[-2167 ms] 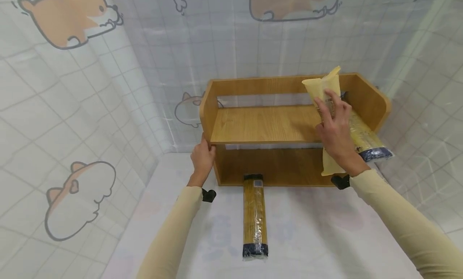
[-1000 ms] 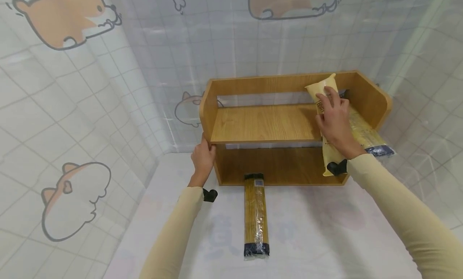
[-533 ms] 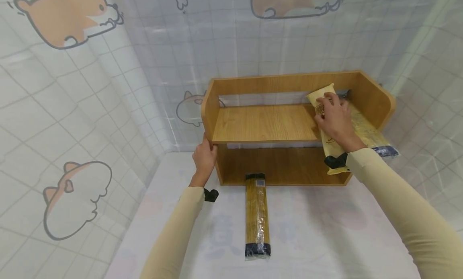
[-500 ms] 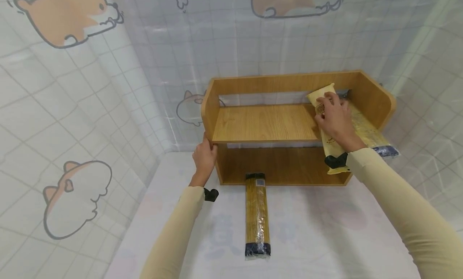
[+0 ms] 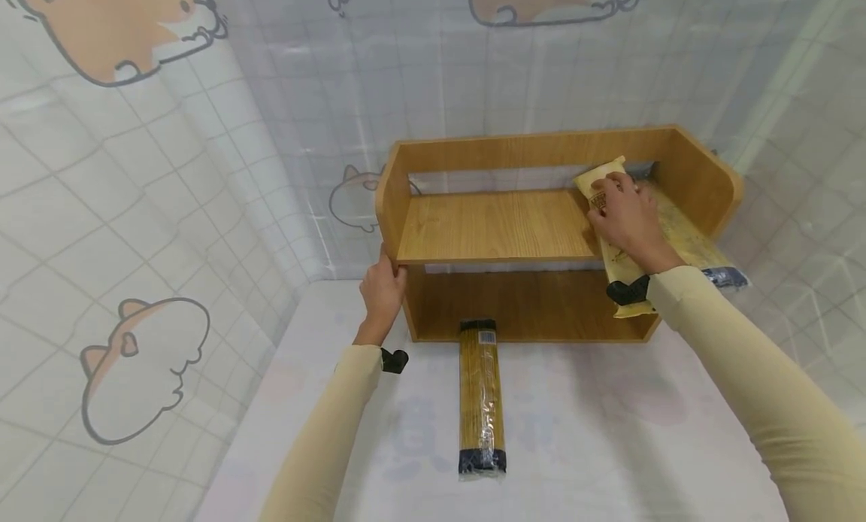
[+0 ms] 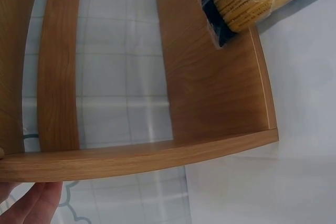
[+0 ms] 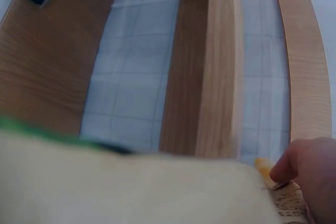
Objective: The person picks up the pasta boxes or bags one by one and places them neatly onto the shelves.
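Observation:
In the head view, my right hand [image 5: 629, 217] lies over a long pale-yellow packet [image 5: 619, 262] with dark print, fingers and thumb bent onto its sides. That packet rests on the right part of the upper board of a wooden two-tier shelf [image 5: 501, 225], its near end sticking out past the front edge. Beside it, against the right side panel, lies a clear packet of spaghetti [image 5: 690, 240] with a dark blue end. My left hand [image 5: 383, 290] grips the shelf's left side panel [image 6: 131, 161]; in the left wrist view its fingers [image 6: 39, 203] show on the panel's outer side.
Another clear spaghetti packet [image 5: 482, 398] with dark ends lies lengthwise on the white table [image 5: 568, 447], its far end inside the lower tier. A curtain [image 5: 318, 93] printed with cartoon dogs surrounds the back and sides.
The right hand has lowered the pale-yellow packet from a raised, tilted position down onto the upper board, beside the spaghetti packet. The left hand has stayed on the side panel.

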Demonstrator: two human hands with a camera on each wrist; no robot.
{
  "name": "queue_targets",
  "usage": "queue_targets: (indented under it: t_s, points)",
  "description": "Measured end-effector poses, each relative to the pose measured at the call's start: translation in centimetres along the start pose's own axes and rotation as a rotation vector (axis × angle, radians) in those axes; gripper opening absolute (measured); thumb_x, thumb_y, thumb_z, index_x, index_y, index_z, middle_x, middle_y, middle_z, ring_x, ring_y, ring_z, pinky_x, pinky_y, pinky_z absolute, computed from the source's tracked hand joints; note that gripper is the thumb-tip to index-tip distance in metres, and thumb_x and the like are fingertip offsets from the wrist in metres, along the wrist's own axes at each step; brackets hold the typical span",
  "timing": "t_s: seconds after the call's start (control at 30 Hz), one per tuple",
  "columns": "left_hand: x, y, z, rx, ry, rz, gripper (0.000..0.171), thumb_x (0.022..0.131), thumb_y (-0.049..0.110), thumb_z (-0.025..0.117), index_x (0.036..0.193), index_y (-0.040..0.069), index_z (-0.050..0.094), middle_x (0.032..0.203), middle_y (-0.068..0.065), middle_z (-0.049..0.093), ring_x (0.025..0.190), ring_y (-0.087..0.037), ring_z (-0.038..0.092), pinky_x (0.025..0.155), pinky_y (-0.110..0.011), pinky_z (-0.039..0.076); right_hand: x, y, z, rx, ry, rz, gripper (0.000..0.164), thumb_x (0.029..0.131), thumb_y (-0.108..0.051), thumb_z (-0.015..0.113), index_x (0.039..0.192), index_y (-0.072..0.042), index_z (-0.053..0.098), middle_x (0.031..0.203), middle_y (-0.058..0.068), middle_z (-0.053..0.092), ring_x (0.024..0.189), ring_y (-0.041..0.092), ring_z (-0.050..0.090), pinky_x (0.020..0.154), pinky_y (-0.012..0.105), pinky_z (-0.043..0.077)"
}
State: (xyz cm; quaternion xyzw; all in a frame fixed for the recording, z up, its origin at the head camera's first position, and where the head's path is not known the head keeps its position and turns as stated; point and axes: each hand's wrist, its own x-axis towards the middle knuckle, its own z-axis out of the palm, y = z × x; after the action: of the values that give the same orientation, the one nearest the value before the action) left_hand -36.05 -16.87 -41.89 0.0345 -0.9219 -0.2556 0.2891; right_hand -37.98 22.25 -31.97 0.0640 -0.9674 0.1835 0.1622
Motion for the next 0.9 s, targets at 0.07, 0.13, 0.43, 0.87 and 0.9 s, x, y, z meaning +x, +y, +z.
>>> queue_targets:
  t_s: [0.07, 0.13, 0.43, 0.87, 0.9]
  points:
    - [0.1, 0.0, -0.1, -0.002, 0.008, 0.007, 0.033, 0.086, 0.024, 0.050, 0.117, 0.013, 0.048, 0.077, -0.016, 0.068, 0.065, -0.031, 0.064, 0.053, -0.046, 0.045, 0.3, -0.2, -0.3, 0.009, -0.040, 0.020, 0.048, 0.089, -0.027, 0.039, 0.134, -0.011, 0.035, 0.149, 0.016, 0.015, 0.125, 0.058, 0.018, 0.096, 0.067, 0.011]
    - [0.1, 0.1, -0.1, -0.003, 0.009, 0.008, 0.033, 0.086, 0.024, 0.050, 0.117, 0.012, 0.048, 0.078, -0.016, 0.068, 0.066, -0.031, 0.065, 0.054, -0.046, 0.046, 0.5, -0.3, -0.5, 0.015, -0.080, 0.039, 0.048, 0.089, -0.029, 0.038, 0.134, -0.010, 0.035, 0.149, 0.016, 0.015, 0.126, 0.057, 0.014, 0.096, 0.066, 0.008]
    - [0.1, 0.3, -0.1, -0.012, -0.007, -0.005, 0.035, 0.085, 0.023, 0.051, 0.118, 0.013, 0.047, 0.081, -0.016, 0.068, 0.067, -0.032, 0.065, 0.056, -0.048, 0.046, 0.7, -0.6, -0.9, 0.014, -0.145, 0.057, 0.051, 0.090, -0.031, 0.035, 0.136, -0.007, 0.034, 0.147, 0.021, 0.020, 0.122, 0.057, 0.014, 0.091, 0.063, 0.009]
    - [0.0, 0.1, -0.1, 0.014, -0.034, -0.035, 0.039, 0.086, 0.025, 0.051, 0.124, 0.014, 0.045, 0.083, -0.016, 0.068, 0.071, -0.033, 0.065, 0.058, -0.048, 0.046, 0.3, -1.9, -0.6, -0.037, -0.267, 0.044, 0.058, 0.088, -0.028, 0.038, 0.138, -0.002, 0.026, 0.143, 0.029, 0.017, 0.127, 0.059, 0.002, 0.095, 0.069, -0.003]
    - [0.0, 0.2, -0.1, 0.016, -0.037, -0.038, 0.040, 0.086, 0.025, 0.050, 0.124, 0.014, 0.044, 0.084, -0.016, 0.068, 0.071, -0.033, 0.065, 0.058, -0.047, 0.046, 0.2, -2.0, -0.5, -0.036, -0.265, 0.035, 0.058, 0.088, -0.027, 0.039, 0.138, -0.001, 0.026, 0.141, 0.030, 0.019, 0.125, 0.058, 0.006, 0.094, 0.069, -0.002]
